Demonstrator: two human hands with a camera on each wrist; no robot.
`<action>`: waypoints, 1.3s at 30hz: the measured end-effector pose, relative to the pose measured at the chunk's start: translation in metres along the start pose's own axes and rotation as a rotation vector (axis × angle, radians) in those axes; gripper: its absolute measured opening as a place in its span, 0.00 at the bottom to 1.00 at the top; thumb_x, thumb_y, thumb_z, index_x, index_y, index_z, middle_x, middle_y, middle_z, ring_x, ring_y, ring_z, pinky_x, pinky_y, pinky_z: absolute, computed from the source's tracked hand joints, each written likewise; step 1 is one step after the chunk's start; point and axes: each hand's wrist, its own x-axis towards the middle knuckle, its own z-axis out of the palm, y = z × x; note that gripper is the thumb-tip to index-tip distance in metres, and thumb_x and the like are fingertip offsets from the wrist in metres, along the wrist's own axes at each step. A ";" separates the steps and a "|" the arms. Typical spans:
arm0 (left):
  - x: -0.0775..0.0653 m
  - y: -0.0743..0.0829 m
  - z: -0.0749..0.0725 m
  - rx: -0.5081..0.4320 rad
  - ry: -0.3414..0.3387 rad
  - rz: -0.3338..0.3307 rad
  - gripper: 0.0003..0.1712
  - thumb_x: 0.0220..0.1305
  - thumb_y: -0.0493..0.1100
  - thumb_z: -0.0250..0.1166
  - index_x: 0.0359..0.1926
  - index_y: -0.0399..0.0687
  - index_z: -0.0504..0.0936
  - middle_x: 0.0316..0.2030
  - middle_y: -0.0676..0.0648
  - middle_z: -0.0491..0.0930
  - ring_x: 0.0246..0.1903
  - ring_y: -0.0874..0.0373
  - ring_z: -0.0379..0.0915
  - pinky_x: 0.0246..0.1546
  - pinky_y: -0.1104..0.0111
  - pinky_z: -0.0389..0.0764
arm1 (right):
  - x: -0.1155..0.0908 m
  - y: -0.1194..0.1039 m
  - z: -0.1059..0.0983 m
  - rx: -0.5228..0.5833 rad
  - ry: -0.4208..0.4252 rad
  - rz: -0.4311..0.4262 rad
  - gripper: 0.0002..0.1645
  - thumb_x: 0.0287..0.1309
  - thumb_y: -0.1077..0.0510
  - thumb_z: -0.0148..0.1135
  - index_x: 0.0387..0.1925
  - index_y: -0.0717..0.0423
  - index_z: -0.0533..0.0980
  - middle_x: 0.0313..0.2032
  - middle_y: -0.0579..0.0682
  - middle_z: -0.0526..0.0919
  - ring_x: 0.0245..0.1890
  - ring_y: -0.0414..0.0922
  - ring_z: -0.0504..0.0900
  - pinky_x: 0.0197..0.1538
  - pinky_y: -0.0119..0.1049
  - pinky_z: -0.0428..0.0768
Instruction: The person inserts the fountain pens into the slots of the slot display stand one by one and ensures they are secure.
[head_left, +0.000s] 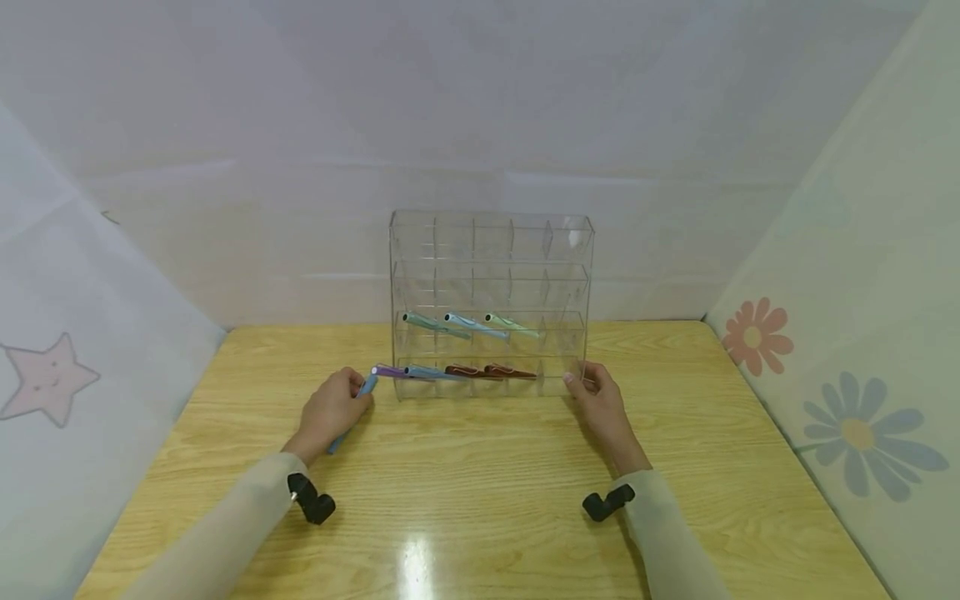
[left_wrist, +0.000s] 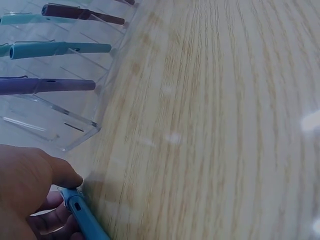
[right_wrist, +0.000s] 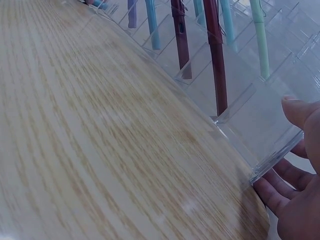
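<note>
A clear acrylic pen rack with tiered compartments stands at the back of the table. My left hand, just left of its lower corner, pinches a blue pen between thumb and fingers, apart from the rack. At the lower right corner my right hand grips the rack's side, thumb in front and fingers behind. Leaning in the bottom row are a purple pen, a blue pen and two dark red pens. One row up lean a dark green pen, a light blue pen and a light green pen.
The wooden table reaches back to a white cloth backdrop. Cloth side walls stand at left and right, printed with a pink star and flowers. Small black wrist devices are on both sleeves.
</note>
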 end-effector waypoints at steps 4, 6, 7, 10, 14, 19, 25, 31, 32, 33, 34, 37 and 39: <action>-0.004 -0.002 -0.003 -0.046 0.023 -0.005 0.21 0.75 0.47 0.62 0.59 0.37 0.76 0.50 0.35 0.85 0.35 0.52 0.81 0.30 0.66 0.78 | 0.008 0.019 0.001 -0.016 0.022 -0.019 0.38 0.79 0.38 0.58 0.76 0.57 0.65 0.73 0.60 0.72 0.73 0.59 0.73 0.72 0.56 0.75; -0.005 -0.004 -0.005 -0.070 0.030 -0.006 0.22 0.77 0.47 0.61 0.61 0.36 0.75 0.52 0.34 0.85 0.38 0.50 0.83 0.31 0.67 0.79 | 0.007 0.020 0.001 -0.016 0.019 -0.019 0.38 0.79 0.39 0.58 0.76 0.57 0.65 0.74 0.60 0.71 0.73 0.59 0.72 0.73 0.56 0.75; -0.005 -0.006 -0.006 -0.079 0.032 -0.005 0.22 0.77 0.47 0.61 0.61 0.36 0.74 0.53 0.34 0.84 0.39 0.49 0.83 0.32 0.66 0.80 | 0.007 0.020 0.001 -0.015 0.017 -0.021 0.39 0.79 0.39 0.58 0.76 0.57 0.65 0.74 0.60 0.71 0.73 0.59 0.72 0.73 0.57 0.75; -0.006 -0.009 -0.011 -0.104 0.043 -0.011 0.23 0.77 0.48 0.62 0.62 0.36 0.74 0.54 0.34 0.83 0.42 0.47 0.84 0.35 0.67 0.81 | 0.007 0.021 0.001 -0.009 0.011 -0.020 0.39 0.79 0.39 0.58 0.76 0.58 0.64 0.74 0.61 0.71 0.74 0.60 0.72 0.74 0.58 0.74; -0.009 -0.011 -0.018 -0.148 0.058 -0.002 0.25 0.78 0.49 0.63 0.64 0.36 0.72 0.54 0.35 0.82 0.40 0.49 0.82 0.33 0.66 0.81 | 0.007 0.021 0.001 -0.003 0.006 -0.017 0.40 0.78 0.38 0.58 0.77 0.58 0.64 0.75 0.61 0.70 0.74 0.61 0.71 0.75 0.59 0.73; -0.016 -0.010 -0.030 -0.187 0.069 0.018 0.27 0.80 0.52 0.62 0.67 0.37 0.70 0.57 0.34 0.81 0.35 0.52 0.82 0.29 0.65 0.80 | 0.007 0.022 0.000 0.011 -0.001 -0.007 0.41 0.78 0.38 0.59 0.77 0.58 0.63 0.75 0.61 0.70 0.75 0.61 0.71 0.75 0.59 0.73; -0.022 -0.004 -0.041 -0.211 0.097 0.037 0.32 0.80 0.59 0.61 0.67 0.39 0.71 0.58 0.35 0.82 0.39 0.50 0.83 0.29 0.65 0.80 | 0.006 0.021 0.000 0.007 -0.001 -0.006 0.42 0.77 0.36 0.59 0.77 0.58 0.63 0.75 0.61 0.69 0.75 0.61 0.70 0.75 0.60 0.73; -0.027 0.003 -0.049 -0.211 0.128 0.055 0.31 0.79 0.59 0.62 0.66 0.39 0.74 0.56 0.36 0.83 0.43 0.46 0.84 0.31 0.66 0.82 | 0.007 0.020 0.000 0.013 -0.003 -0.015 0.42 0.77 0.36 0.58 0.77 0.57 0.63 0.75 0.61 0.69 0.75 0.60 0.71 0.75 0.60 0.73; -0.028 0.004 -0.051 -0.208 0.134 0.057 0.31 0.79 0.60 0.62 0.66 0.39 0.74 0.56 0.35 0.83 0.44 0.45 0.84 0.31 0.66 0.82 | 0.007 0.019 0.000 0.011 -0.004 -0.016 0.42 0.77 0.36 0.58 0.77 0.57 0.63 0.75 0.60 0.70 0.75 0.60 0.71 0.75 0.60 0.73; -0.029 0.005 -0.053 -0.204 0.141 0.058 0.31 0.79 0.60 0.62 0.65 0.39 0.75 0.56 0.35 0.83 0.45 0.45 0.83 0.32 0.66 0.82 | 0.007 0.019 0.000 0.011 -0.005 -0.015 0.42 0.77 0.36 0.58 0.77 0.57 0.63 0.75 0.60 0.70 0.75 0.60 0.71 0.75 0.60 0.73; -0.030 0.007 -0.054 -0.199 0.146 0.057 0.31 0.79 0.60 0.62 0.65 0.39 0.75 0.56 0.36 0.83 0.45 0.45 0.83 0.32 0.66 0.82 | 0.007 0.018 0.000 0.011 -0.005 -0.015 0.42 0.77 0.36 0.58 0.77 0.57 0.63 0.75 0.60 0.70 0.75 0.60 0.71 0.75 0.60 0.73; -0.032 0.012 -0.060 -0.195 0.156 0.054 0.30 0.78 0.60 0.62 0.64 0.40 0.76 0.56 0.36 0.84 0.47 0.43 0.83 0.33 0.65 0.81 | 0.007 0.017 0.000 0.011 -0.005 -0.010 0.42 0.77 0.35 0.58 0.77 0.57 0.64 0.75 0.60 0.70 0.75 0.60 0.71 0.75 0.59 0.73; -0.034 0.015 -0.065 -0.193 0.162 0.055 0.30 0.78 0.60 0.63 0.63 0.40 0.77 0.56 0.36 0.84 0.47 0.43 0.82 0.34 0.65 0.81 | 0.007 0.016 0.000 0.012 -0.007 -0.005 0.42 0.77 0.35 0.58 0.77 0.56 0.64 0.75 0.60 0.70 0.75 0.59 0.71 0.75 0.59 0.72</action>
